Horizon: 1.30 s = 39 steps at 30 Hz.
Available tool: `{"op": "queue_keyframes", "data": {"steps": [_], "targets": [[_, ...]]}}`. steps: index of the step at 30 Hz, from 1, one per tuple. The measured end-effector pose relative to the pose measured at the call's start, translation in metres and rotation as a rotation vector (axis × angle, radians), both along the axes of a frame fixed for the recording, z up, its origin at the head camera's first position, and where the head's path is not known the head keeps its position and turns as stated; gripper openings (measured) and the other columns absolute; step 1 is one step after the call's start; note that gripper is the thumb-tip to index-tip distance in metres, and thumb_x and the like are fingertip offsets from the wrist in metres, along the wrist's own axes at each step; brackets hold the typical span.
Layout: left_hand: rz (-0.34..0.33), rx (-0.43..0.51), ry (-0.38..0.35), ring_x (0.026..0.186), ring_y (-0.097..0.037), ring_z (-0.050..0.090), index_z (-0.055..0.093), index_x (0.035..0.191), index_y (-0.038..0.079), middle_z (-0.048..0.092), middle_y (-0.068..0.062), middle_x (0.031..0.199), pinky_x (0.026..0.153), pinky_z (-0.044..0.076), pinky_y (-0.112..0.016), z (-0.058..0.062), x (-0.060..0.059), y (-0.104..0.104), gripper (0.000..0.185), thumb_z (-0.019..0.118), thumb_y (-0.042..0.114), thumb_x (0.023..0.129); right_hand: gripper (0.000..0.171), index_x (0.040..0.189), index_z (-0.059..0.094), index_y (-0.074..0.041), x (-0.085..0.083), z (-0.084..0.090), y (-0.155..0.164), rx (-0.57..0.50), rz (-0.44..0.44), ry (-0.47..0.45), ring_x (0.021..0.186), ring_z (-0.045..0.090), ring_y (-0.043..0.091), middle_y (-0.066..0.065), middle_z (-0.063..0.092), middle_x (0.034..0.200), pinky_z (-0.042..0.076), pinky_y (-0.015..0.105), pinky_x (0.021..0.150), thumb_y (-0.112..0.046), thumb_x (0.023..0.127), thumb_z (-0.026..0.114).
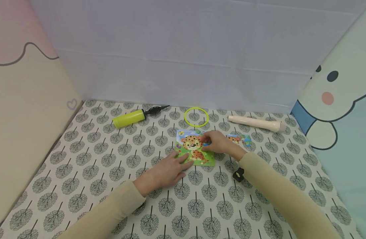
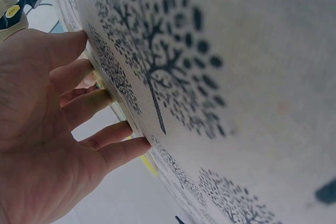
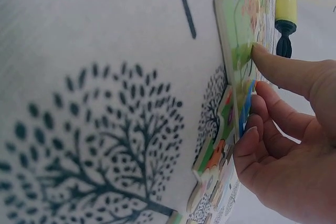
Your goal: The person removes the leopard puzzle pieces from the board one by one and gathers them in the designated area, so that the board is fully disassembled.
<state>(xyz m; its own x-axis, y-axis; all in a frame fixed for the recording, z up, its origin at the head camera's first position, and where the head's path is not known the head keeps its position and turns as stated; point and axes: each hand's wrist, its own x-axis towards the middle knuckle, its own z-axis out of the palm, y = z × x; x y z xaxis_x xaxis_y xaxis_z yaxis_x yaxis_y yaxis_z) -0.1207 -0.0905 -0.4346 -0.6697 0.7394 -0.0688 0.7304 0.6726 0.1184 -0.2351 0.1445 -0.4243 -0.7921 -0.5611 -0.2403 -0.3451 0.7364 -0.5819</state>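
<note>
At centre frame our left hand (image 1: 168,171) lies flat, fingers straight, pinning the leopard puzzle board (image 1: 195,147) on the tree-print cloth (image 1: 81,166). Our right hand (image 1: 217,142) pinches a puzzle piece (image 3: 242,109) against the board's right edge, probably to seat it.

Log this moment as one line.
left hand: flat, steadying leopard puzzle | right hand: fingers on puzzle's right edge | loose pieces: right of puzzle
</note>
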Motion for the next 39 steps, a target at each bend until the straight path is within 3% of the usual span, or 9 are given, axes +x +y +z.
{"op": "queue_keyframes", "data": {"steps": [6,18,39], "targets": [[0.003,-0.002,-0.004,0.127,-0.033,0.036,0.039,0.147,0.018,0.030,-0.011,0.151,0.108,0.030,-0.040,0.000,0.000,0.000,0.053,0.051,0.035,0.098,0.031,0.104,0.064,-0.007,0.000,0.000,0.001,-0.030,-0.011,0.006,0.088,0.057,0.017,0.002,0.061,0.095,0.050,0.034,0.078,-0.017,0.080,0.079],[0.009,-0.007,-0.003,0.127,-0.033,0.037,0.039,0.147,0.019,0.031,-0.011,0.151,0.108,0.031,-0.040,0.001,0.000,0.001,0.053,0.052,0.035,0.098,0.016,0.103,0.069,-0.007,-0.005,-0.008,0.007,-0.151,-0.026,0.008,0.083,0.061,0.014,-0.002,0.065,0.092,0.052,0.032,0.074,-0.017,0.092,0.066],[0.012,0.006,-0.014,0.128,-0.034,0.036,0.040,0.146,0.018,0.032,-0.013,0.150,0.108,0.031,-0.041,-0.001,-0.001,0.001,0.053,0.052,0.035,0.098,0.015,0.102,0.070,-0.002,-0.001,0.002,0.011,-0.242,-0.004,-0.048,0.079,0.064,0.016,0.000,0.068,0.088,0.054,0.032,0.071,-0.012,0.091,0.065]]}}
